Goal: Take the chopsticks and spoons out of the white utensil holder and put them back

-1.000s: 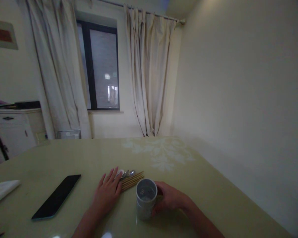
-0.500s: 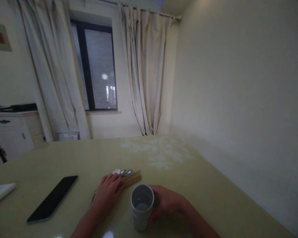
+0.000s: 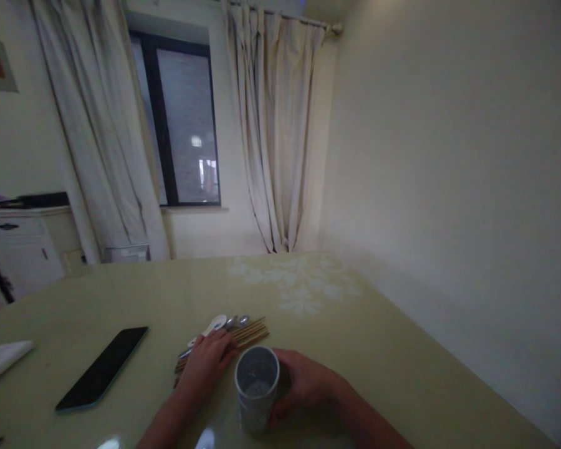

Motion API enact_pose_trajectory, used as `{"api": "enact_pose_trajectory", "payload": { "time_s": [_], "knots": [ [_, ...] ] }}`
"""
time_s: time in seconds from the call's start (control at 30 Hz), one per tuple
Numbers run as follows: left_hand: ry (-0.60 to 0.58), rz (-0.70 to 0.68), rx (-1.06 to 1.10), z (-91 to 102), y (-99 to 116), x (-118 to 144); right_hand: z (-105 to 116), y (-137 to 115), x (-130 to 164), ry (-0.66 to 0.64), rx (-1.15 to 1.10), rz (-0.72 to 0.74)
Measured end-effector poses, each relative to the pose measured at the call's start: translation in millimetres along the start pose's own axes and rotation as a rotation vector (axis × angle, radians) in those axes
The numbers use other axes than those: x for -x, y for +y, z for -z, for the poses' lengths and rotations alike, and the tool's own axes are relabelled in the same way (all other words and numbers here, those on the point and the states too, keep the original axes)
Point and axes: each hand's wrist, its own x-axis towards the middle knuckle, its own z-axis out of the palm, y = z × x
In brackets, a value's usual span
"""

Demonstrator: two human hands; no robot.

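My right hand [image 3: 303,383] wraps around a grey cylindrical holder [image 3: 256,396] that stands upright on the pale green table [image 3: 355,349]. My left hand [image 3: 208,365] lies curled on top of a bundle of wooden chopsticks [image 3: 251,330], its fingers closing over them. Beside the chopsticks lie metal spoons [image 3: 237,322] and a white spoon [image 3: 214,325], just beyond the fingertips. The near ends of the chopsticks are hidden under the hand.
A black phone [image 3: 103,368] lies face up to the left. A folded white cloth [image 3: 2,358] sits at the table's left edge. The wall runs along the table's right side; a white cabinet [image 3: 23,246] and curtained window stand behind.
My left hand went from lying flat with spread fingers to curling over the chopsticks, drawing back slightly. The holder and my right hand shifted a little to the left.
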Motion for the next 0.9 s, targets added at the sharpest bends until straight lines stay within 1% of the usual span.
{"api": "enact_pose_trajectory", "payload": {
  "time_s": [0.1,0.23,0.4,0.47,0.53,0.6,0.63,0.67,0.7,0.77,0.83,0.9],
  "knots": [
    [-0.024,-0.026,0.003,-1.3,7,-1,-3,4,0,0.022,-0.007,0.006],
    [-0.024,-0.005,0.013,-0.1,13,-1,-6,7,0,0.016,-0.030,0.011],
    [0.016,-0.007,0.007,2.0,13,4,-5,4,0,-0.009,-0.014,0.007],
    [0.028,-0.033,0.006,0.5,12,4,-1,2,2,-0.019,0.009,0.020],
    [0.036,-0.049,-0.016,-1.9,14,3,8,1,5,-0.055,0.047,0.011],
    [0.041,-0.030,-0.038,-3.6,18,-1,18,2,10,-0.093,0.068,-0.018],
    [0.038,-0.006,-0.030,-3.8,22,-2,22,3,12,-0.090,0.056,-0.039],
    [0.031,0.026,-0.003,-3.6,26,-4,25,5,13,-0.062,0.033,-0.062],
    [0.021,0.054,0.044,-2.9,30,-4,27,7,13,-0.002,0.007,-0.087],
    [0.021,0.068,0.186,-1.4,39,-4,25,14,9,0.191,-0.033,-0.126],
    [0.056,0.010,0.346,-0.9,47,-1,19,21,0,0.369,-0.060,-0.130],
    [0.100,-0.062,0.482,-2.6,52,3,11,28,-11,0.454,-0.120,-0.107]
  ]
}}
